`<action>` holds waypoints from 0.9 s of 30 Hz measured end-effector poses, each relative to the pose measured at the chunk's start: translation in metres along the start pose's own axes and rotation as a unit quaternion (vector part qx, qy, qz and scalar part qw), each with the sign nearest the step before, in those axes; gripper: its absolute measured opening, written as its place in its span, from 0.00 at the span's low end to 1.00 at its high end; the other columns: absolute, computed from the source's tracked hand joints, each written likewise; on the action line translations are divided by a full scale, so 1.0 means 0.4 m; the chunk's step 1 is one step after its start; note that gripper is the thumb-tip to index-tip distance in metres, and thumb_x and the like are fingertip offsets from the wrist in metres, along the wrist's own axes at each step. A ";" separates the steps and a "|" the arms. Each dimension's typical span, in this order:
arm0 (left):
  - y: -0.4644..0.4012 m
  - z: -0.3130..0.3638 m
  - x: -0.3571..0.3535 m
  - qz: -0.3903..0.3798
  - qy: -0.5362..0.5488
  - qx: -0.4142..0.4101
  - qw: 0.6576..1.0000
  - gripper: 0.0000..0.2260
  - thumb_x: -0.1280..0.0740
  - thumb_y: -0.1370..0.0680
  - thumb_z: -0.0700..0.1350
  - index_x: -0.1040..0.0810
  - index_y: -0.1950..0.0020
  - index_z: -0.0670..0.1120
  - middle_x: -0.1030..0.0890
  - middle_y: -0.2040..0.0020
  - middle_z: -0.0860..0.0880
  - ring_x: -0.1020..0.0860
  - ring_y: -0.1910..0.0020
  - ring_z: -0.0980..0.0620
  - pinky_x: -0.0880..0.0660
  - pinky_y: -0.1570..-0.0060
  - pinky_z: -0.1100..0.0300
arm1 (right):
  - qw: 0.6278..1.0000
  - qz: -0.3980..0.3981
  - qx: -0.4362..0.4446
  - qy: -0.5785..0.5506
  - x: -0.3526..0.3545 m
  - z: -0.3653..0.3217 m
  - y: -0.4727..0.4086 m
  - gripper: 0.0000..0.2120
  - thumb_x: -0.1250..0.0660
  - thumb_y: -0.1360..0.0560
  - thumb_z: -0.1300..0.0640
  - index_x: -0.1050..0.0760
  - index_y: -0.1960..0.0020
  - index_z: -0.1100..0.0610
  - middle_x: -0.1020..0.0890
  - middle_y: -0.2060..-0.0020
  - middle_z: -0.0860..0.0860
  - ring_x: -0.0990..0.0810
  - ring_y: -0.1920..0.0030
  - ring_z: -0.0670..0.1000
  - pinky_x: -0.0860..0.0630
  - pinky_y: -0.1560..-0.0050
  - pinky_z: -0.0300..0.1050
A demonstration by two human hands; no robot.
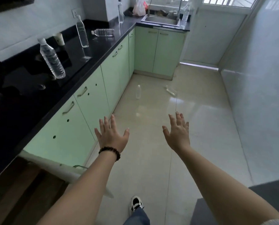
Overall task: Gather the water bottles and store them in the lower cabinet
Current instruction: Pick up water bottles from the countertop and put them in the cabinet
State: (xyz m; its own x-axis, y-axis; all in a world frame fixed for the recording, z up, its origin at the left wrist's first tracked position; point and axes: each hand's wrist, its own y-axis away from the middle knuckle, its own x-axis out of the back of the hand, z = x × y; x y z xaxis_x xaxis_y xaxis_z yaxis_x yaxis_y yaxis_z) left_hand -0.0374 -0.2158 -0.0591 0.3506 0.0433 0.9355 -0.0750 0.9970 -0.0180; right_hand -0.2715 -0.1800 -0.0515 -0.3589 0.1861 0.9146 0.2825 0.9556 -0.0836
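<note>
Floor: I see the glossy pale tiled floor (pixel 192 127) running ahead of me, with two of the bottles on it, so the gathering has hardly begun by my reading.
Counter: the long black polished counter (pixel 93 51) runs along my left and turns toward the steel sink (pixel 161 21); most bottles are scattered along it.
Lower cabinet: the pale green lower cabinet doors (pixel 93 101) under the counter look shut; a door at the near end may be ajar, I cannot tell.
Counter bottles: clear plastic water bottles stand near me (pixel 51 60), further along (pixel 82 32), by the corner (pixel 120 12) and right of the sink (pixel 185 15); another lies on its side (pixel 103 32).
Floor bottles: one clear bottle stands upright (pixel 138 92); another lies flat (pixel 170 90), well apart from the doors.
Hands: my left hand (pixel 111 135) and right hand (pixel 177 132) are spread wide, fingers splayed, gripping nothing, held out ahead, I judge to start a reach.
Bracelet: dark beaded bracelet (pixel 110 151) on my left wrist.
</note>
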 end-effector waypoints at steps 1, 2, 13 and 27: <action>-0.051 0.014 0.001 0.002 0.003 0.009 1.000 0.37 0.43 0.24 0.64 0.53 0.21 0.47 0.51 0.21 0.43 0.56 0.22 0.45 0.56 0.26 0.41 | 1.000 0.001 0.005 0.001 0.002 -0.011 -0.063 0.29 0.44 0.20 0.46 0.47 0.23 0.53 0.51 0.22 0.55 0.58 0.23 0.53 0.60 0.24 0.54; -0.100 0.028 0.006 0.005 0.005 0.015 1.000 0.38 0.43 0.24 0.64 0.53 0.21 0.47 0.51 0.21 0.43 0.56 0.22 0.46 0.56 0.26 0.41 | 1.000 0.001 0.009 0.001 0.007 -0.024 -0.122 0.29 0.44 0.20 0.46 0.47 0.23 0.53 0.51 0.22 0.55 0.58 0.23 0.53 0.60 0.25 0.54; -0.491 0.114 0.011 0.036 0.003 0.060 0.998 0.38 0.42 0.24 0.63 0.52 0.22 0.46 0.49 0.21 0.42 0.55 0.22 0.45 0.54 0.26 0.41 | 0.999 -0.016 0.030 -0.029 -0.021 -0.075 -0.560 0.28 0.42 0.21 0.48 0.45 0.24 0.53 0.50 0.22 0.55 0.56 0.23 0.53 0.59 0.24 0.55; -0.970 0.175 -0.049 0.131 0.029 0.276 0.952 0.35 0.40 0.23 0.60 0.48 0.22 0.46 0.47 0.22 0.44 0.54 0.22 0.46 0.52 0.26 0.42 | 0.965 -0.111 0.237 -0.022 -0.168 -0.216 -1.302 0.28 0.43 0.20 0.47 0.46 0.23 0.53 0.51 0.22 0.54 0.58 0.23 0.52 0.60 0.24 0.54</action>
State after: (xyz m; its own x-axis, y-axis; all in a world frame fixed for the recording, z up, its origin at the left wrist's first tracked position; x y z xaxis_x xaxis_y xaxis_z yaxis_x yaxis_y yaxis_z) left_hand -0.0804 -0.6080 -0.0457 0.3027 0.3053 0.9029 -0.6396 0.7674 -0.0451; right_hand -0.3177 -0.7099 -0.0353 -0.4042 -0.0360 0.9139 -0.2399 0.9684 -0.0679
